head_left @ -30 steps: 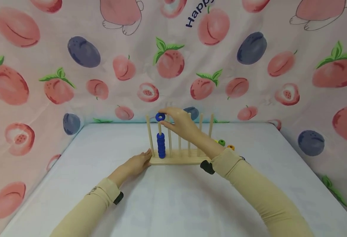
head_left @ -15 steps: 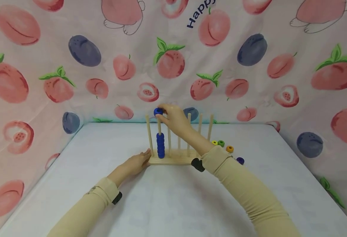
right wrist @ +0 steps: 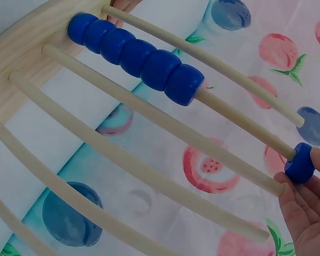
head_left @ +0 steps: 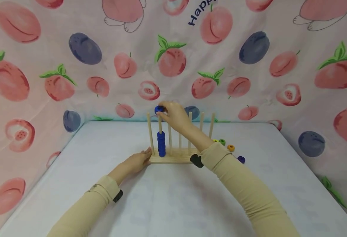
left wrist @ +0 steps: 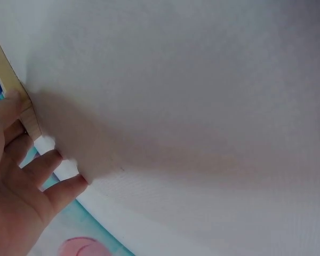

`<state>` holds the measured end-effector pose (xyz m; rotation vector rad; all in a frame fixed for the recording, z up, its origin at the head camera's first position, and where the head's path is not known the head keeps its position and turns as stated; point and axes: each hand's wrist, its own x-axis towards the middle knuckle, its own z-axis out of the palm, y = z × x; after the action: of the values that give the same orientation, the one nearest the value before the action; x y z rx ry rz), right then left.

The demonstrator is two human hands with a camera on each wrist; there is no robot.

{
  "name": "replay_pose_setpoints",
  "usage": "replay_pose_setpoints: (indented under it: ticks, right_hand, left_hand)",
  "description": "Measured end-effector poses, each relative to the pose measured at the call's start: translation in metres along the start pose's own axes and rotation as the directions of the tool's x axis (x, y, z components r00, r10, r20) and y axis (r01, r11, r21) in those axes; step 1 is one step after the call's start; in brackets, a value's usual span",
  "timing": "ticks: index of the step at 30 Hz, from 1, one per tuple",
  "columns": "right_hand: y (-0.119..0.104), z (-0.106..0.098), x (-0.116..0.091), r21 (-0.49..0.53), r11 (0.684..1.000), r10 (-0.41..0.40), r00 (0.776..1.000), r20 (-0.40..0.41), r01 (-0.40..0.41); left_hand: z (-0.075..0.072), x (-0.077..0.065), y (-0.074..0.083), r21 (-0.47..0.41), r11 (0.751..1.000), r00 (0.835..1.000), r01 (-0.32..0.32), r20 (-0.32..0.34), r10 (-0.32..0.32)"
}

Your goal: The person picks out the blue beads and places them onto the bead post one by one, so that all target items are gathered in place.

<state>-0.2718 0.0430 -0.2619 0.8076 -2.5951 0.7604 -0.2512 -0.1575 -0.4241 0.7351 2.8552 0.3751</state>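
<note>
My right hand (head_left: pixel 176 117) pinches a blue bead (right wrist: pixel 300 162) between thumb and fingers at the top of the second peg from the left. In the right wrist view the peg's tip meets the bead's hole; how far it goes in is hidden. Lower on that peg sits a stack of several blue beads (head_left: pixel 161 144), down to the wooden base (head_left: pixel 173 160) of the bead rack. My left hand (head_left: pixel 136 162) holds the base's left end, thumb on the wood and index finger at its end, as the left wrist view shows. Its other fingers (left wrist: pixel 66 192) are spread, tips on the table.
Several bare pegs (right wrist: pixel 176 120) stand upright along the rack. To its right on the white table (head_left: pixel 173 204) lie loose beads: yellow (head_left: pixel 216 141), green (head_left: pixel 222 142), orange (head_left: pixel 230 148) and dark blue (head_left: pixel 241 159). A fruit-printed cloth (head_left: pixel 173 89) hangs behind.
The blue bead in my right hand has moved slightly up and tilted from hole facing the camera to lying over the peg's top. My left hand has stayed at the base.
</note>
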Motion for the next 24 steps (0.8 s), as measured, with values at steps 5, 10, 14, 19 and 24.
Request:
replay_pose_setpoints:
  ticks: [5, 10, 14, 19, 24]
  right_hand:
    - [0.0003, -0.0025, 0.0017, -0.006, 1.0, 0.005, 1.0, 0.018, -0.005]
    - [0.0002, -0.0033, 0.0021, -0.005, 1.0, 0.003, 0.999, 0.037, -0.003]
    - [0.0001, -0.0013, 0.0018, -0.003, 1.0, 0.001, 0.999, 0.046, -0.001]
    - [0.0018, 0.0016, 0.0009, -0.024, 1.0, 0.005, 0.999, 0.047, -0.004]
    - [0.0035, -0.0002, -0.0008, -0.013, 1.0, 0.015, 0.999, 0.04, -0.015]
  left_hand:
    - [-0.0028, 0.0009, 0.0004, 0.014, 1.0, 1.0, -0.004, 0.006, 0.003]
    - [-0.0031, 0.0019, -0.0006, 0.013, 1.0, 1.0, -0.011, 0.007, 0.011]
    - [-0.0017, 0.0006, -0.0023, 0.009, 1.0, 1.0, 0.005, 0.013, -0.005]
    - [-0.0008, 0.0005, -0.0048, 0.013, 1.0, 1.0, -0.009, 0.008, 0.009]
    - [-0.003, 0.0034, -0.0061, 0.0, 0.999, 0.999, -0.038, 0.015, 0.038]
